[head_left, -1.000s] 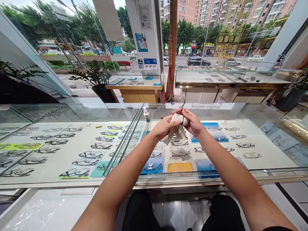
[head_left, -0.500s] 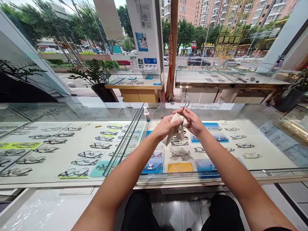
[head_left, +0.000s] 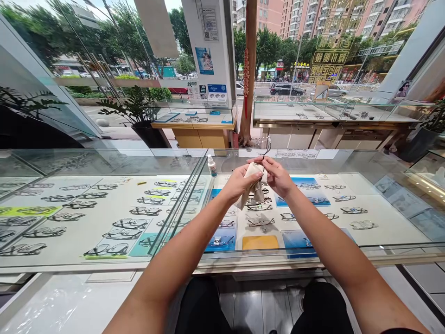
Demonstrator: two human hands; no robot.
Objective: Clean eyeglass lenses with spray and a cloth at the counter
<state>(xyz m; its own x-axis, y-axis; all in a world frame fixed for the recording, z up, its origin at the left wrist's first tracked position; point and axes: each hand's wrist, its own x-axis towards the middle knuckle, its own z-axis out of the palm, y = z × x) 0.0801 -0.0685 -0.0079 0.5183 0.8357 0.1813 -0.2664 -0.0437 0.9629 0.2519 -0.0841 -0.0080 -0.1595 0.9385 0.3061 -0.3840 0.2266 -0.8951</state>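
Above the glass counter, my left hand (head_left: 238,182) is closed on a pale beige cloth (head_left: 249,190) that hangs down below the fingers. My right hand (head_left: 278,177) pinches a pair of eyeglasses (head_left: 267,147) by a dark temple arm. The frame and lenses rise above the fingers, and part of the temple runs down by the cloth. Both hands are nearly touching. Where the cloth meets the temple is partly hidden by the fingers. A small white spray bottle (head_left: 212,166) stands upright on the counter, left of my left hand.
Under the glass counter (head_left: 382,250) lie rows of eyeglasses (head_left: 111,249), some on blue cards, and a yellow cloth-like piece (head_left: 260,242). Farther off are more display cases (head_left: 194,123), a wooden trunk (head_left: 249,74) and a potted plant (head_left: 139,111).
The eyeglasses and my right hand have shifted slightly to the left, and the glasses have turned a little. The cloth stays in my left hand; the bottle has not moved.
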